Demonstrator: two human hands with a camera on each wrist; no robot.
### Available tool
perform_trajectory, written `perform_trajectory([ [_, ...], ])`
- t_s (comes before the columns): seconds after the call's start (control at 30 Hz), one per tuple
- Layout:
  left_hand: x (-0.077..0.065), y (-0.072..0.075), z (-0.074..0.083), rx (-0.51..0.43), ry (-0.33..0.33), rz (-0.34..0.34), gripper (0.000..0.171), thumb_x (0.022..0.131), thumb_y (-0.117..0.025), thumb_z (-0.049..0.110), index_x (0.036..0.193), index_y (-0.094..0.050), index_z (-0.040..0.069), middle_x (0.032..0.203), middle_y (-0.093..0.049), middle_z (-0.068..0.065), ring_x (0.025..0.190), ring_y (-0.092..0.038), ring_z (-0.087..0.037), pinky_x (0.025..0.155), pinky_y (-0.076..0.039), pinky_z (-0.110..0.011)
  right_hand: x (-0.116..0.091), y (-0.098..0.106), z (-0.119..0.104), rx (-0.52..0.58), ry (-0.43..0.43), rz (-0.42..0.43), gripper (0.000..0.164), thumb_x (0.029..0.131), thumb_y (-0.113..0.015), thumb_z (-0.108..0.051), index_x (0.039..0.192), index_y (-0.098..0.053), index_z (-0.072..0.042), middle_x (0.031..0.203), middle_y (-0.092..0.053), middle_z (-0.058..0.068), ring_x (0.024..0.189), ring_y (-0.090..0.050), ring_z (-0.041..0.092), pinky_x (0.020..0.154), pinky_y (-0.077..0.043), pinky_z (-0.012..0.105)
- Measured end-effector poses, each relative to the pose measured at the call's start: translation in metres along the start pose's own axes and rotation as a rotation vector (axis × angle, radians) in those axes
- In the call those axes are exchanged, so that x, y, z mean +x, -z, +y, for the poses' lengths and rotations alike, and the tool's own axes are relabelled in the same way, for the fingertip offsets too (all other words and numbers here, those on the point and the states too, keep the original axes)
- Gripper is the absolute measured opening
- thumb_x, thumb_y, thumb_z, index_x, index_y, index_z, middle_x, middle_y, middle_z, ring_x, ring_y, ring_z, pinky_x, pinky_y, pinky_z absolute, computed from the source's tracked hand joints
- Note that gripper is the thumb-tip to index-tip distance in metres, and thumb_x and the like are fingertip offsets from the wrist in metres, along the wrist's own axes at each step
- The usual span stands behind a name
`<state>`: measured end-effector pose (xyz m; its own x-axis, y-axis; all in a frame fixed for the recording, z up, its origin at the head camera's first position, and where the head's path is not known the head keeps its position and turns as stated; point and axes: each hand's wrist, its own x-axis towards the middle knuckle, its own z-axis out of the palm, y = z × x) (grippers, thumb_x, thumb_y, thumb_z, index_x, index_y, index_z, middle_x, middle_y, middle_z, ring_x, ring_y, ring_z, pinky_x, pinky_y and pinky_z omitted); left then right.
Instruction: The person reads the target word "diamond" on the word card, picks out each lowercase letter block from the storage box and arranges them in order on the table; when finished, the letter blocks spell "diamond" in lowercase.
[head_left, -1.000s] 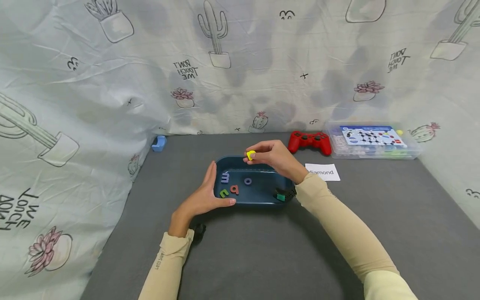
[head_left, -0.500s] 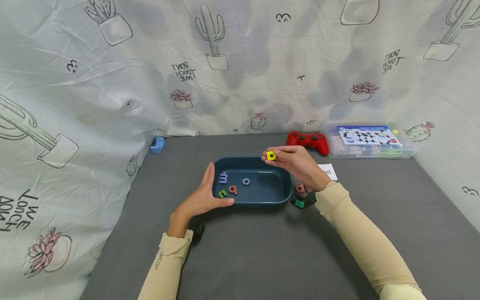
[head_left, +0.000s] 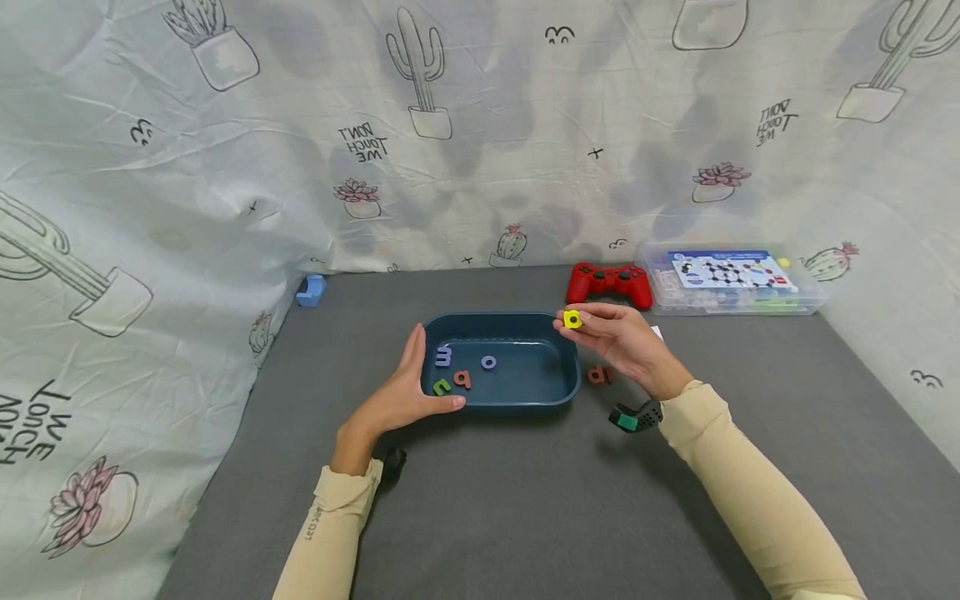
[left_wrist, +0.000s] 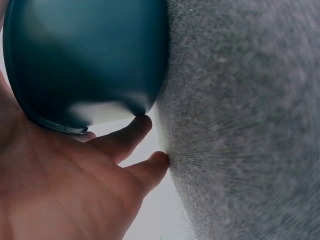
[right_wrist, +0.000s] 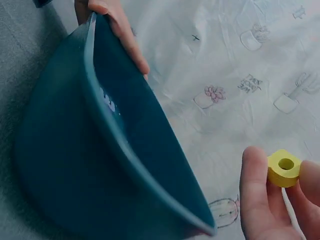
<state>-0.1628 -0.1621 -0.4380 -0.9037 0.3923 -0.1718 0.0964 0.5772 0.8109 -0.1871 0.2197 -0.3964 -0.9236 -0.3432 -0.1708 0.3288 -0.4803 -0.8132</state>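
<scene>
A dark blue plastic tray stands on the grey table, with letters m, o, n and q inside. My left hand grips its left end, thumb along the near rim, fingers against the end wall in the left wrist view. Just past the right rim, my right hand pinches a small yellow letter with a round hole between thumb and fingertips, up off the table. Below that hand lie reddish letters on the table. Behind it a white card is mostly hidden.
At the back right sit a red game controller and a clear plastic box with a printed label. A blue plastic piece lies at the back left. Patterned cloth hangs behind the table.
My right hand has carried the yellow letter rightward, from over the tray to beyond its right rim, uncovering the reddish letters. The left hand keeps its grip on the tray.
</scene>
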Motion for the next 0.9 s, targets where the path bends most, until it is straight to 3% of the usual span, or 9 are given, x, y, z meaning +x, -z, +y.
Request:
perform_trajectory([
  [0.2, 0.0, 0.001, -0.001, -0.004, -0.003, -0.007, 0.139, 0.085, -0.085, 0.056, 0.17, 0.018, 0.019, 0.176, 0.025, -0.001, 0.163, 0.002, -0.038, 0.123, -0.015, -0.069, -0.01, 0.018, 0.0, 0.011, 0.02, 0.009, 0.033, 0.109, -0.054, 0.006, 0.128, -0.079, -0.006, 0.126, -0.071, 0.012, 0.113, -0.072, 0.027, 0.11, -0.046, 0.039],
  [0.33, 0.0, 0.001, 0.0, -0.014, -0.009, -0.012, 0.138, 0.085, -0.085, 0.056, 0.17, 0.018, 0.02, 0.176, 0.025, 0.0, 0.163, 0.003, -0.037, 0.123, -0.016, -0.069, -0.015, 0.03, -0.001, -0.07, 0.055, -0.017, 0.036, 0.108, -0.053, 0.009, 0.126, -0.08, -0.008, 0.126, -0.073, 0.008, 0.114, -0.072, 0.022, 0.106, -0.051, 0.032],
  [0.5, 0.0, 0.001, -0.001, -0.006, -0.019, -0.013, 0.138, 0.086, -0.085, 0.057, 0.17, 0.018, 0.02, 0.176, 0.025, 0.001, 0.163, 0.003, -0.037, 0.122, -0.016, -0.07, -0.019, 0.041, 0.0, -0.169, 0.073, -0.025, 0.029, 0.107, -0.054, 0.01, 0.128, -0.072, 0.002, 0.126, -0.074, 0.012, 0.116, -0.073, 0.022, 0.106, -0.05, 0.034],
  [0.63, 0.001, 0.001, -0.002, -0.002, -0.025, -0.013, 0.138, 0.086, -0.084, 0.057, 0.17, 0.018, 0.02, 0.176, 0.025, 0.001, 0.163, 0.003, -0.037, 0.122, -0.016, -0.07, -0.022, 0.046, 0.0, -0.245, 0.048, 0.041, 0.021, 0.107, -0.06, 0.005, 0.127, -0.062, 0.009, 0.122, -0.076, 0.015, 0.109, -0.076, 0.024, 0.107, -0.049, 0.041],
  [0.8, 0.001, 0.001, -0.003, -0.003, -0.021, -0.011, 0.138, 0.085, -0.084, 0.057, 0.17, 0.018, 0.02, 0.176, 0.024, 0.0, 0.163, 0.003, -0.038, 0.122, -0.015, -0.071, -0.024, 0.052, 0.001, -0.483, 0.007, 0.179, 0.035, 0.108, -0.066, -0.01, 0.131, -0.057, 0.013, 0.115, -0.079, 0.006, 0.104, -0.075, 0.02, 0.095, -0.057, 0.031],
  [0.9, 0.002, 0.001, -0.002, -0.004, -0.019, -0.007, 0.137, 0.086, -0.084, 0.056, 0.17, 0.018, 0.02, 0.176, 0.024, 0.0, 0.163, 0.003, -0.038, 0.122, -0.015, -0.071, -0.027, 0.057, 0.002, -0.604, -0.007, 0.22, 0.043, 0.109, -0.066, -0.018, 0.14, -0.059, 0.011, 0.117, -0.079, -0.001, 0.108, -0.07, 0.019, 0.089, -0.055, 0.03],
])
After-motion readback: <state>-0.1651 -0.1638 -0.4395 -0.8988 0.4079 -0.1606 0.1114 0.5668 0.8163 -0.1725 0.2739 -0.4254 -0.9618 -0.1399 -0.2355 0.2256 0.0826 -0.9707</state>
